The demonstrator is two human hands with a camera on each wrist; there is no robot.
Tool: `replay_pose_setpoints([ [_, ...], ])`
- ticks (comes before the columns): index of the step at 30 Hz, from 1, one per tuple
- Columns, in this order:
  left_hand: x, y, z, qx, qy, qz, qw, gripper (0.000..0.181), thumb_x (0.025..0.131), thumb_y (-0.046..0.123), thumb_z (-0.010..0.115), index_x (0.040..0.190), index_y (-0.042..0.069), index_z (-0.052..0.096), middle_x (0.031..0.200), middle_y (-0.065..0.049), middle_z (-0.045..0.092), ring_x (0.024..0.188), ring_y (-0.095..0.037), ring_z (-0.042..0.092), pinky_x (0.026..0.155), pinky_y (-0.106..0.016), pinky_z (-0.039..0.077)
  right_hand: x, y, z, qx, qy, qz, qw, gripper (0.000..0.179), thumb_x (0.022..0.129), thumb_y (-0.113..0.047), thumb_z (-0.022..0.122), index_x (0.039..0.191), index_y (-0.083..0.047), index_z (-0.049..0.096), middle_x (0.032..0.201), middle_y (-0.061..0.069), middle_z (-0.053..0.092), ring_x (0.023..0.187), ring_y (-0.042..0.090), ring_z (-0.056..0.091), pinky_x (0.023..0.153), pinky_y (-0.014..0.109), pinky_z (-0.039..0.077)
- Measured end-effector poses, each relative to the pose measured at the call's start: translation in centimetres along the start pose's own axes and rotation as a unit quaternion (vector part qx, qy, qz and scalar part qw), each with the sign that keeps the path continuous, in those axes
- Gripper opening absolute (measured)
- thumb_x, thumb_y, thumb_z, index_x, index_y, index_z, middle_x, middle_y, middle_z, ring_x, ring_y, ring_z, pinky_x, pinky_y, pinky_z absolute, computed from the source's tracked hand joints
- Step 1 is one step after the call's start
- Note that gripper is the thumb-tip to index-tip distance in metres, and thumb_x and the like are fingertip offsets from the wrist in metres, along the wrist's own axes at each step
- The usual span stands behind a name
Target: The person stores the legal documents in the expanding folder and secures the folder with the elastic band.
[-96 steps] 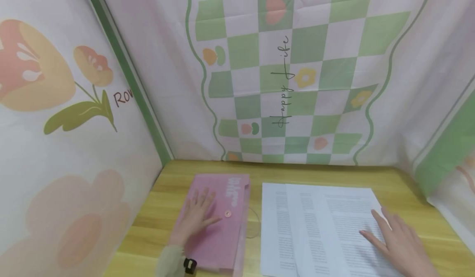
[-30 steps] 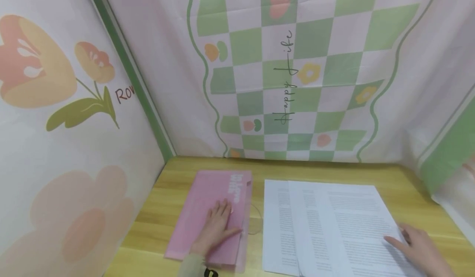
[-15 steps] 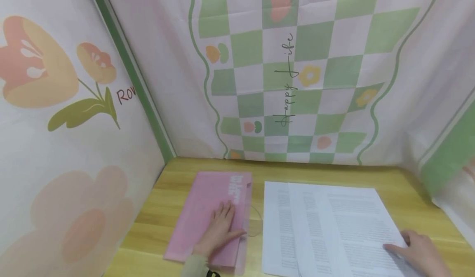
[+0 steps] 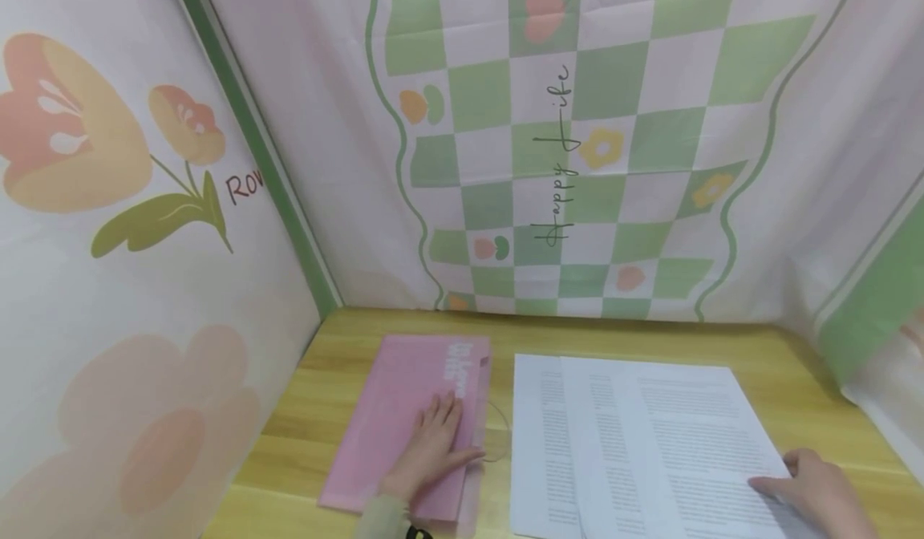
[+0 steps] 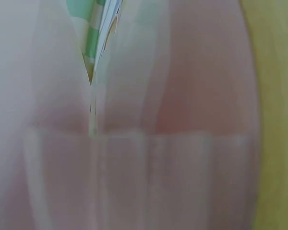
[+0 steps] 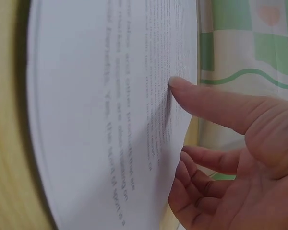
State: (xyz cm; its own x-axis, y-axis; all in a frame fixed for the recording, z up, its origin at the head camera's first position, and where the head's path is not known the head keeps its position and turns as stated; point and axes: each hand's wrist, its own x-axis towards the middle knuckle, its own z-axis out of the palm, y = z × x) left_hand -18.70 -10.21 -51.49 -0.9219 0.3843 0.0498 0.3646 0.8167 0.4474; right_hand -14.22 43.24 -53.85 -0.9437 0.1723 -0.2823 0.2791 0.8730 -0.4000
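Note:
A pink file folder [image 4: 390,411] lies on the left of the wooden table, white lettering near its far right corner. My left hand [image 4: 426,447] rests flat on it, fingers straight and thumb reaching past its right edge. Blurred pink folder layers [image 5: 182,177] fill the left wrist view, where no fingers show. To the right, printed paper sheets [image 4: 686,435] lie overlapping like a fan. My right hand [image 4: 816,483] pinches the right edge of the top sheet [image 6: 86,120]. In the right wrist view its thumb [image 6: 216,105] presses on the print while curled fingers meet the edge.
A thin cord [image 4: 504,435] loops out from the folder onto the wooden table [image 4: 289,443]. Behind the table hangs a green-and-white checked cloth [image 4: 563,162]. A flowered panel [image 4: 130,282] stands along the left side, with another curtain [image 4: 881,298] on the right.
My left hand has slid toward the folder's near right edge, and the folder has turned slightly. My right hand, spread over the sheets earlier, now grips their right edge.

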Motion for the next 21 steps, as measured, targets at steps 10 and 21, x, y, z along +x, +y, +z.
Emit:
replay_pose_setpoints([
  [10,0.0,0.1,0.0,-0.001,-0.010,-0.006,0.9999,0.092,0.080,0.059,0.057,0.145,0.000,0.029,0.153,-0.021,0.019,0.142,-0.042,0.015,0.111,-0.062,0.014,-0.5,-0.7,-0.5,0.007,-0.030,0.032,0.9990,0.089,0.071,-0.052,0.072,0.106,0.025,0.047,0.098,0.040,0.054,0.085,0.045,0.056,0.076,0.053,0.044],
  [21,0.3,-0.5,1.2,-0.002,-0.003,0.001,1.0000,0.097,0.077,0.065,0.056,0.145,0.002,0.029,0.154,-0.019,0.017,0.143,-0.042,0.013,0.111,-0.063,0.011,-0.6,-1.1,-0.7,0.000,-0.039,0.058,0.9975,0.089,0.068,-0.053,0.073,0.105,0.024,0.049,0.097,0.040,0.054,0.086,0.047,0.054,0.078,0.054,0.043],
])
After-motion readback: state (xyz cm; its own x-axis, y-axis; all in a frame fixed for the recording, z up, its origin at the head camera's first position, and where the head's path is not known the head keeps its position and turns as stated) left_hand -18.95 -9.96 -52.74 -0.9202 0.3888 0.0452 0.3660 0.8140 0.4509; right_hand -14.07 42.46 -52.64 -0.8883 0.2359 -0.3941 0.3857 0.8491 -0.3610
